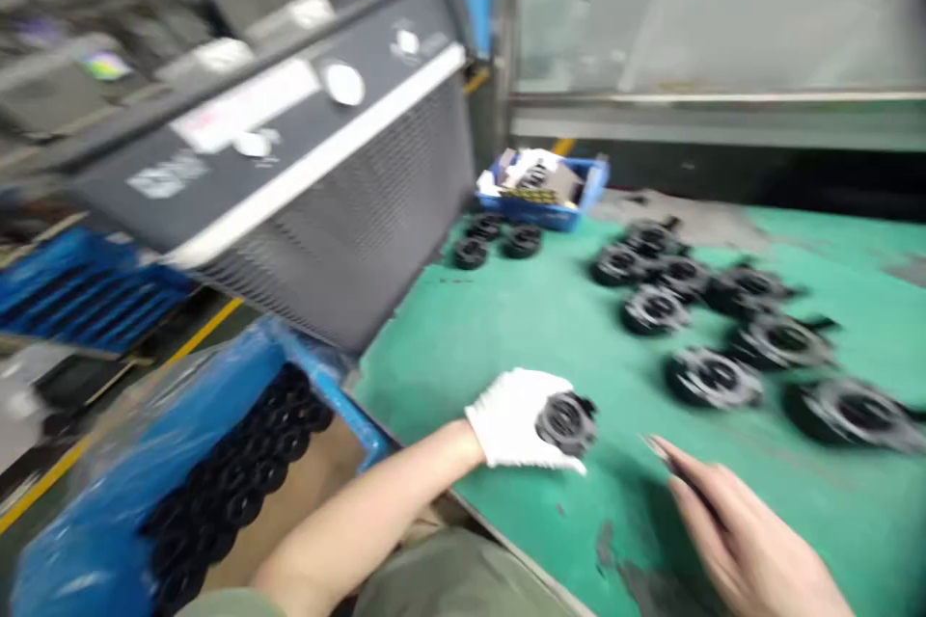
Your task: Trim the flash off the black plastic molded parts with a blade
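My left hand, in a white knit glove, is closed around a round black ring-shaped part with a small tab on its far side. It is held above the green tabletop. My bare right hand grips a slim dark tool with a pointed metal tip, aimed toward the part but apart from it. Motion blur and the fingers hide the tool's exact kind. Several larger round dark parts with grey rims lie on the table beyond my right hand.
On the left, a blue plastic-lined bin contains several black rings. A grey perforated panel borders the table. At the back, a blue tray of mixed items stands near several small black rings.
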`<state>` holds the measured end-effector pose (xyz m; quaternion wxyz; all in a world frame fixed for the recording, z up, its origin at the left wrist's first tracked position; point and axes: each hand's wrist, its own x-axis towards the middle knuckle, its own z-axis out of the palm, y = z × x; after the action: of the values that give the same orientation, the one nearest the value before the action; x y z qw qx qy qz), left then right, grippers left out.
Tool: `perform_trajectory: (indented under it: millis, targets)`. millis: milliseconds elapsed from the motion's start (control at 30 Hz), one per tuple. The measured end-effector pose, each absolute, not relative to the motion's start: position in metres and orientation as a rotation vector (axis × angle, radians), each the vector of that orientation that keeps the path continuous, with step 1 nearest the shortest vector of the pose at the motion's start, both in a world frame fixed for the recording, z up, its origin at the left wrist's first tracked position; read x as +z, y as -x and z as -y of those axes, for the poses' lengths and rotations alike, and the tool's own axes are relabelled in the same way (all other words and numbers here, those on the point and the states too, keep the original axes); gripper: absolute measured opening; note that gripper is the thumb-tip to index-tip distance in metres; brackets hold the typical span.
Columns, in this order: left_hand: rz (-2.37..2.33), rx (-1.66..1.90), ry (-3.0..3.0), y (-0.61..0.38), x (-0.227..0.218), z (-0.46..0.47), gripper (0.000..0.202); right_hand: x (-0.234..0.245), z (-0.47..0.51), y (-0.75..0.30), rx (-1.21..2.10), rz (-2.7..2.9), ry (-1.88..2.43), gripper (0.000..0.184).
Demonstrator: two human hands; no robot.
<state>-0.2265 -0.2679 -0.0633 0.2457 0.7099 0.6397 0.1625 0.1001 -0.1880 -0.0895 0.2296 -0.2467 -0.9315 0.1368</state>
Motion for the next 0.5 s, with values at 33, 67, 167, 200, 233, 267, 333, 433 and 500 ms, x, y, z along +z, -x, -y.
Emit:
perform_trajectory:
  millis: [33, 67, 167, 200, 233, 267, 333, 433, 500]
  targets:
    - [-1.79, 0.611, -1.904, 0.228, -0.076, 0.269, 0.093, -0.089, 0.204, -0.114, 0.404, 2.558, 0.751, 0.04]
    - [-1.776, 0.663, -1.899, 0.234, -0.087, 0.271, 0.107, -0.088, 0.217, -0.12, 0.439, 2.548, 0.798, 0.046]
    - [-1.682, 0.684, -1.929, 0.252, -0.108, 0.275, 0.126, -0.087, 0.236, -0.115, 0.508, 2.548, 0.791, 0.048]
    - [-1.664, 0.686, -1.939, 0.255, -0.111, 0.276, 0.127, -0.086, 0.238, -0.11, 0.511, 2.542, 0.802, 0.047]
    - [-1.655, 0.691, -1.945, 0.256, -0.113, 0.277, 0.126, -0.084, 0.239, -0.105, 0.511, 2.537, 0.821, 0.044]
    - [-1.65, 0.697, -1.949, 0.257, -0.115, 0.277, 0.127, -0.083, 0.24, -0.1, 0.518, 2.54, 0.832, 0.042]
    - [-1.642, 0.711, -1.951, 0.256, -0.119, 0.278, 0.131, -0.08, 0.241, -0.091, 0.544, 2.56, 0.836, 0.036]
    - [-1.613, 0.718, -1.954, 0.255, -0.121, 0.28, 0.134, -0.077, 0.239, -0.08, 0.569, 2.61, 0.826, 0.026]
    - [-1.589, 0.714, -1.956, 0.255, -0.12, 0.281, 0.131, -0.075, 0.231, -0.078, 0.528, 2.638, 0.83, 0.025]
